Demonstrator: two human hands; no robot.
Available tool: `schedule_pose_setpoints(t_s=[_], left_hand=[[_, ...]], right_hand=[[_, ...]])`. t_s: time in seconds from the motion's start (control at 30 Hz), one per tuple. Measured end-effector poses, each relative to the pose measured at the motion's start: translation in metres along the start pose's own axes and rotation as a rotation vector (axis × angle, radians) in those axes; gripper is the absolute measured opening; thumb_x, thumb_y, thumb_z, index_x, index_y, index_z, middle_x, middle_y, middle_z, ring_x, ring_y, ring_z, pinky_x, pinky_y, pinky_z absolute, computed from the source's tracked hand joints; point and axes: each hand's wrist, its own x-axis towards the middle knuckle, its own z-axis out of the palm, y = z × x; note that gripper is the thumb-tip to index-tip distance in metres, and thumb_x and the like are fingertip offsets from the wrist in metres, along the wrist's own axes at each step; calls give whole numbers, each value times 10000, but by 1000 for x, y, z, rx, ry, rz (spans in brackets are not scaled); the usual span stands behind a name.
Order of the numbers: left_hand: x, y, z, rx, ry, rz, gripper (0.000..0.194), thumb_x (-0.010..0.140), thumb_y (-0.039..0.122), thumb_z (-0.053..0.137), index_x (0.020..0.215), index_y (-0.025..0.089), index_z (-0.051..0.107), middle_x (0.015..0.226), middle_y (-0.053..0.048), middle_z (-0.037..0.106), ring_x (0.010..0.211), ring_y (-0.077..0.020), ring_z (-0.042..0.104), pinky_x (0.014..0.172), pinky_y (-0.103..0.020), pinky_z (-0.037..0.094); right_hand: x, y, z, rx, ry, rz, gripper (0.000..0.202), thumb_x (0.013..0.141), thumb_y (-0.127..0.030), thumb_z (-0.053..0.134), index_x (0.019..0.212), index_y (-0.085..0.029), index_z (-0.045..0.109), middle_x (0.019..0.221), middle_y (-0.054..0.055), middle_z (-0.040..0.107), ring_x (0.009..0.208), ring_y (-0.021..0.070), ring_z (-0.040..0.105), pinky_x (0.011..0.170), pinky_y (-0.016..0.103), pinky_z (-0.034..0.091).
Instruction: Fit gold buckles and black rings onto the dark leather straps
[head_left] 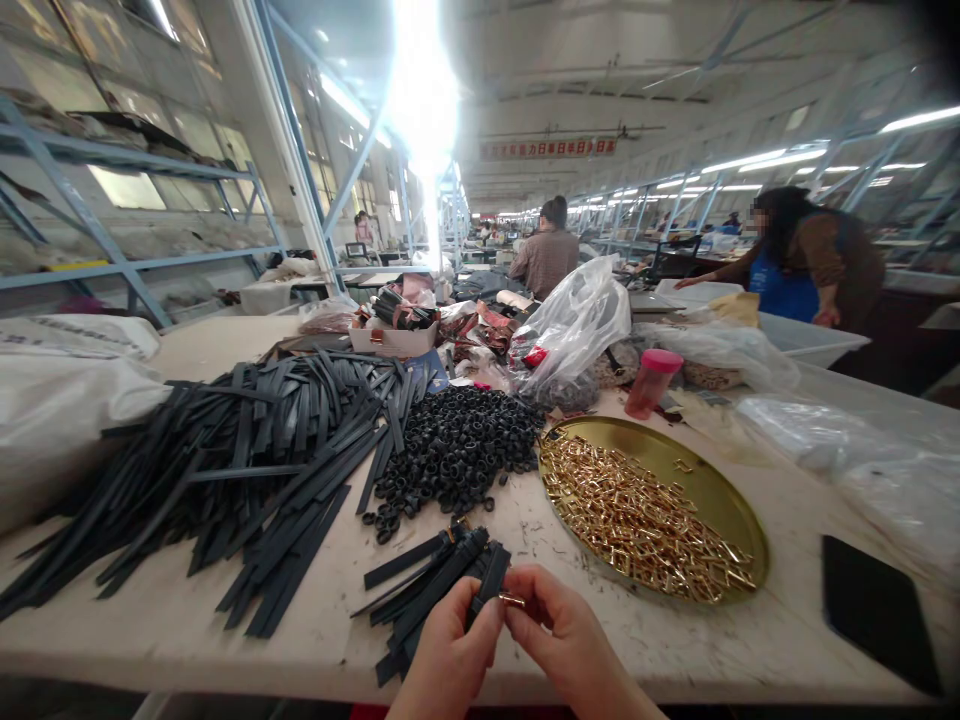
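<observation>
My left hand [456,640] is closed on a black strap [493,570] whose upper end sticks up past the fingers. Close against it, my right hand [566,630] pinches a small gold buckle [512,599] at the strap. The fingertips hide how far the two are joined. Just left of my hands lies a small pile of black straps [420,590], some with gold bits at their ends. Beyond it is a heap of small black loops [457,450]. To the right, a round gold tray [724,500] holds many loose gold buckles [637,510].
A large pile of black straps [285,430] spreads over the left of the table. A dark flat phone-like slab [874,610] lies at the right. Behind stand a pink-lidded jar [652,385], a clear plastic bag [577,320] and a box [394,338]. Two people work farther back.
</observation>
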Motion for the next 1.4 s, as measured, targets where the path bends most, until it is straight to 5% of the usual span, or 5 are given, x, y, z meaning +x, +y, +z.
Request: schedule_pose_setpoints(t_s=[0.37,0.7,1.03,1.23,1.4], left_hand=[[-24,4,-17,558,-75,213,268,839,315,335,690,181,512,670,-5,540,652,-140,508,614,-216,363],[-26,4,-18,553,-69,265,274,857,316,334,763,184,556,750,-34,600,700,-151,540,652,-216,387],[-24,-9,-9,-20,-123,10,303,764,487,476,732,188,442,555,71,419,486,-76,381,476,-186,311],[-17,-20,-3,-117,-157,-137,492,639,686,480,688,199,422,470,86,444,323,-34,268,342,-182,169],[-20,-18,2,-125,-84,-120,432,676,617,498,683,190,432,468,77,469,301,-22,255,332,-187,144]], right_hand=[[-7,-4,15,782,195,478,378,457,-208,847,779,-149,658,605,-21,649,448,36,548,486,155,482],[-11,12,23,762,184,442,367,465,-274,841,750,-150,645,511,-54,600,415,45,516,451,169,469],[-25,39,34,330,235,164,353,611,-483,705,707,-158,602,540,-31,578,481,104,510,466,215,416],[-22,30,28,307,164,207,344,665,-491,657,682,-163,558,551,-31,545,513,118,515,498,232,426],[-22,23,28,237,205,147,363,687,-520,619,725,-164,556,589,-20,556,530,127,516,498,234,424]])
